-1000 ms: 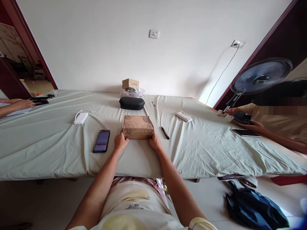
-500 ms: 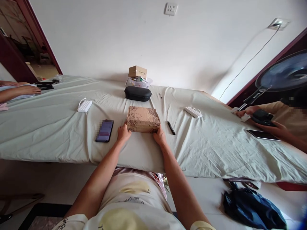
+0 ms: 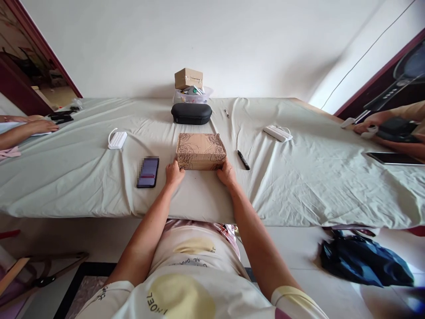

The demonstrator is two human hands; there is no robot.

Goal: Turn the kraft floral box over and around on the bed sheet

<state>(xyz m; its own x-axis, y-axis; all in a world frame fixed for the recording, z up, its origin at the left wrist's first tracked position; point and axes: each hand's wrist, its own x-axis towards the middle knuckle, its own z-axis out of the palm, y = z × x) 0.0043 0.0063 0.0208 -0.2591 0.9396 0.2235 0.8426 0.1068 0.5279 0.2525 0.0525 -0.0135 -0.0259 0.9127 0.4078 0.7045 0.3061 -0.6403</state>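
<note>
Head view, from the near side: a printed shirt (image 3: 179,292) fills the bottom, and a dark blue bag (image 3: 365,259) lies on the floor at right. Past the near edge of the cloth-covered bench (image 3: 199,201), the left hand (image 3: 174,172) and right hand (image 3: 227,172) grip a patterned cardboard box (image 3: 201,149) between them, each at a near lower corner. This box is at the middle of the bench, its top facing up.

A phone (image 3: 148,175) lies left of the left hand; a black marker (image 3: 243,160) lies just right of the box. Farther out, a white corded device (image 3: 118,140) sits to the left and a second white device (image 3: 276,133) to the right. At far right, a co-worker's hands (image 3: 373,122) hold a black object (image 3: 395,129).

Beyond the patterned box come a black case (image 3: 191,114), then a clear tub (image 3: 203,95) bearing a plain carton (image 3: 188,79), near the white wall (image 3: 133,53).
</note>
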